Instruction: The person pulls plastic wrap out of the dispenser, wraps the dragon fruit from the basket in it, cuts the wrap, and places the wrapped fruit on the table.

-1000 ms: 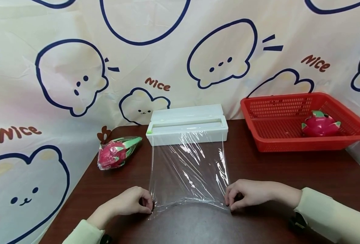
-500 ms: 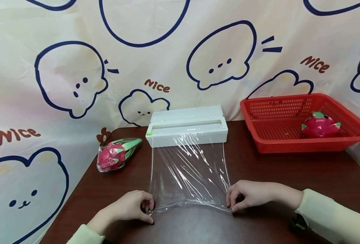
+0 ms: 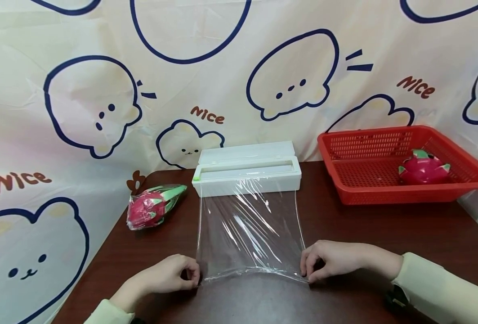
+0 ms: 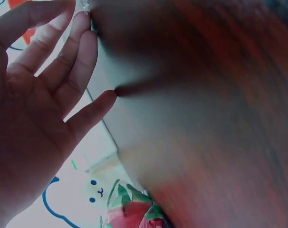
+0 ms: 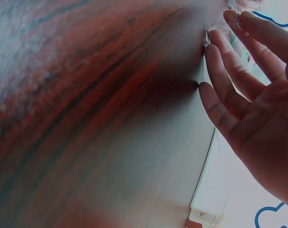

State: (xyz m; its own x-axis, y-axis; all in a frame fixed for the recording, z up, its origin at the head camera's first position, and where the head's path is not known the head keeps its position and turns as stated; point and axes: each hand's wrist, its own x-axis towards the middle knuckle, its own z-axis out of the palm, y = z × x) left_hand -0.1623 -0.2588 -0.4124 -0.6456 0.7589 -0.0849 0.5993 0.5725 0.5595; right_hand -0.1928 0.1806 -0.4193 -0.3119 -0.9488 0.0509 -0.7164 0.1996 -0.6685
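Pale-yellow sleeves [image 3: 445,292], one pair: are reaching over the dark brown bench [image 3: 372,227]. Left hand [image 3: 162,275]: is pinching the near left corner of the plastic film between thumb and fingers. Right hand [image 3: 332,260]: is pinching the near right corner likewise. Plastic film [image 3: 247,234], clear, creased: is stretching from the hands to the dispenser box. Wrapped dragon fruit [image 3: 151,208]: is lying on the bench, left of the film. Dispenser box [image 3: 247,184], white: is standing lid-up. Red basket [image 3: 400,197]: is standing at right, holding a second dragon fruit [image 3: 424,170]. Printed backdrop [image 3: 206,85]: is hanging behind.
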